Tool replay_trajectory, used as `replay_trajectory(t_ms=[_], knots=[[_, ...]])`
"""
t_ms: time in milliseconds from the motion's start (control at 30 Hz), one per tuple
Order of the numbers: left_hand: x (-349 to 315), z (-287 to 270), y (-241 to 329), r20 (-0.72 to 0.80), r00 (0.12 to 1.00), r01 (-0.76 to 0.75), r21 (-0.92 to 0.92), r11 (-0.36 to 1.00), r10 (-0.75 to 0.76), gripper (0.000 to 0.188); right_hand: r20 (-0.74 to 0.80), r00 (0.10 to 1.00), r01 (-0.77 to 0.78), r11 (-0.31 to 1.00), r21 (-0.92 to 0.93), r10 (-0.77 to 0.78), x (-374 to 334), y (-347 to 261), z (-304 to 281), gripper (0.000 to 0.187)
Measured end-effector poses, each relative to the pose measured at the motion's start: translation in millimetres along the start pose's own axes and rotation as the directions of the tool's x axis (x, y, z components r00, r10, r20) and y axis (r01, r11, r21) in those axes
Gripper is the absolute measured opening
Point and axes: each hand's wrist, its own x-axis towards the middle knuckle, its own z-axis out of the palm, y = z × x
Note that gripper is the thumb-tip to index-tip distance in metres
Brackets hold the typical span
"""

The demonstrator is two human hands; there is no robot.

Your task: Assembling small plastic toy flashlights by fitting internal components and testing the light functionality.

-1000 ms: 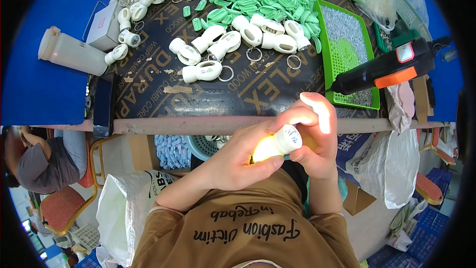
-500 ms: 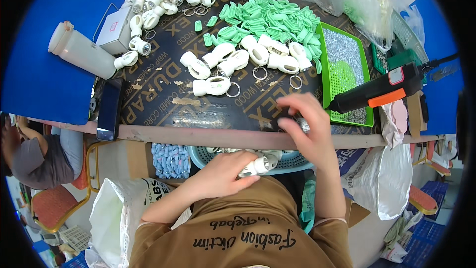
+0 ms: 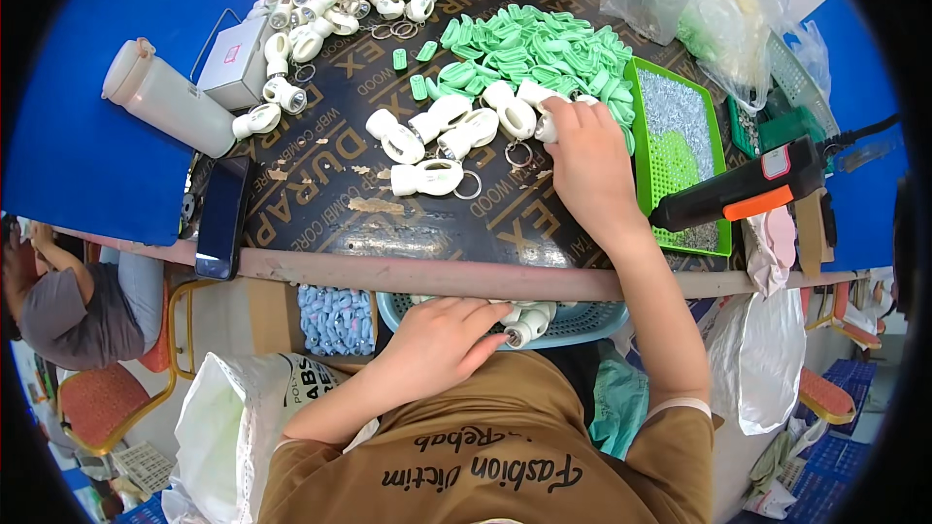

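My right hand (image 3: 594, 160) reaches over the table, its fingers curled down on a white keychain flashlight (image 3: 548, 125) at the right end of a small group. Part of that light is hidden by the hand. Beside it lie several more white oval-bodied lights, some with metal rings, such as the nearest keychain flashlight (image 3: 427, 178). Close to my body, my left hand (image 3: 437, 347) rests over a blue basket (image 3: 587, 323), thumb and fingers apart. By its fingertips is another white flashlight (image 3: 529, 325) in the basket; whether they touch it I cannot tell.
Light-green plastic pieces (image 3: 544, 49) are heaped behind the lights. At the right stand a green tray (image 3: 726, 223) of small metal parts and a black electric screwdriver (image 3: 738, 184). A phone (image 3: 223, 218), a bottle (image 3: 165, 97) and more white lights (image 3: 320, 15) occupy the left.
My right hand has moved away from me, from the table's front edge to the group of lights. The light that was in my left hand's fingers no longer shows there.
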Motion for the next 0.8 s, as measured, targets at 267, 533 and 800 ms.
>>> replay_trajectory(t_ms=[267, 533, 800], knots=[[28, -30, -1, -0.467, 0.881, -0.068, -0.267, 0.961, -0.068, 0.022, 0.184, 0.976, -0.185, -0.004, 0.983, 0.119, -40, -13, -30, 0.040], [53, -27, -7, -0.208, 0.971, -0.103, -0.808, 0.581, -0.118, 0.053, 0.099, 0.994, -0.102, -0.103, 0.989, -0.038, -71, -31, -25, 0.033], [53, -30, -14, -0.178, 0.984, -0.024, -0.283, 0.959, -0.028, 0.042, 0.090, 0.991, 0.002, 0.678, 0.735, -0.101, -48, -21, -33, 0.014]])
